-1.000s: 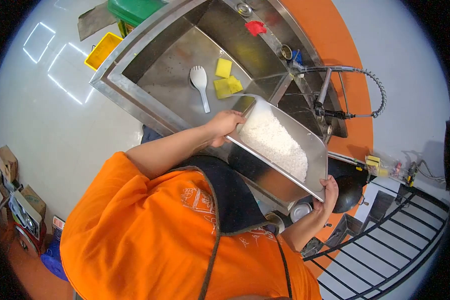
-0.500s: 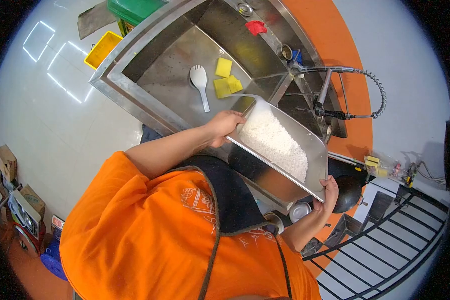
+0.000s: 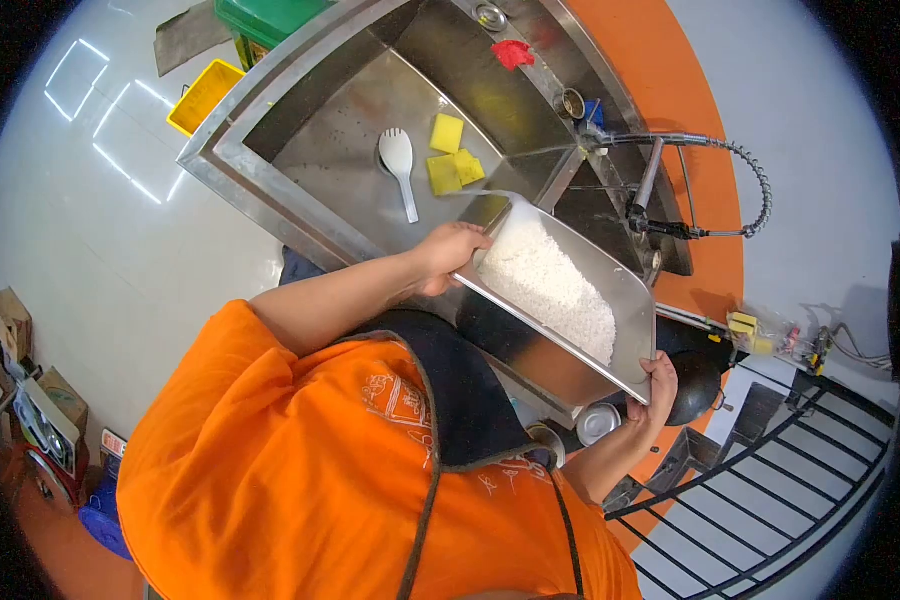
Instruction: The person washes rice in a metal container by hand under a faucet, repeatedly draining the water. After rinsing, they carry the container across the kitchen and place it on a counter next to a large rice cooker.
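My left hand (image 3: pixel 449 258) grips the near left corner of a deep stainless-steel pan (image 3: pixel 625 310). My right hand (image 3: pixel 654 388) holds the pan's opposite end, fingers wrapped over the rim. White rice (image 3: pixel 555 290) lies heaped along the pan. The pan is tilted down toward its far left corner, where cloudy water (image 3: pixel 518 208) gathers and runs over the rim into the steel sink (image 3: pixel 330 190). In that sink lie a white plastic rice paddle with a toothed end (image 3: pixel 398 160) and several yellow sponge pieces (image 3: pixel 446 134).
A spring-hose faucet (image 3: pixel 670 228) stands to the right of the basins. A red cloth (image 3: pixel 513 54) rests on the sink's divider. A yellow bin (image 3: pixel 205 98) is on the floor at left. Beyond my right hand are a dark wok (image 3: pixel 695 390) and a black metal rack (image 3: pixel 770 480).
The pan and both hands keep almost the same position. The thin stream of cloudy water at the pan's corner has shifted slightly in shape.
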Motion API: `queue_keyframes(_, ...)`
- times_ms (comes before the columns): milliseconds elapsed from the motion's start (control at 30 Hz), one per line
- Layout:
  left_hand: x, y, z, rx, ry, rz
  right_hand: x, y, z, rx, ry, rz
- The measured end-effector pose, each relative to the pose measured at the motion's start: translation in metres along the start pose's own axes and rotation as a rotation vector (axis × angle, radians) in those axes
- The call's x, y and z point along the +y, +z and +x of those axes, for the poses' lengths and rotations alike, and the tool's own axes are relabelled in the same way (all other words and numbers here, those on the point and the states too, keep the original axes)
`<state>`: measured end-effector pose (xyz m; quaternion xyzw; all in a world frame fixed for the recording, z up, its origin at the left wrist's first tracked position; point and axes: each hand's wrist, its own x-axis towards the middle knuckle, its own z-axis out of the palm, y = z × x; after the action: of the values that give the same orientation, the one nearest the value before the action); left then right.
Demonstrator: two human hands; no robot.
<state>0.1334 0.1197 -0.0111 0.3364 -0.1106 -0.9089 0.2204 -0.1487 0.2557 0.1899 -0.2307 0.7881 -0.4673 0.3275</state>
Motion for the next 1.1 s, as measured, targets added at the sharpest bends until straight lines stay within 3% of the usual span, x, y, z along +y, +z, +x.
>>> queue_keyframes(233, 0.0, 0.003, -0.001, 0.025, -0.012, 0.016, 0.002, 0.002, -0.001, 0.046, -0.004, 0.049)
queue_keyframes(733, 0.0, 0.012, -0.006, 0.096, 0.01, 0.086, 0.001, -0.014, -0.002, -0.053, 0.057, 0.013)
queue_keyframes(833, -0.003, 0.008, -0.001, 0.076, 0.015, 0.067, 0.013, -0.007, 0.006, 0.09, -0.046, 0.086)
queue_keyframes(933, -0.007, 0.006, 0.003, 0.054, 0.013, 0.05, -0.001, -0.011, 0.001, 0.001, 0.025, -0.064)
queue_keyframes(1100, -0.008, 0.007, 0.003, 0.052, -0.004, 0.019, -0.002, -0.008, -0.001, 0.001, 0.0, -0.036)
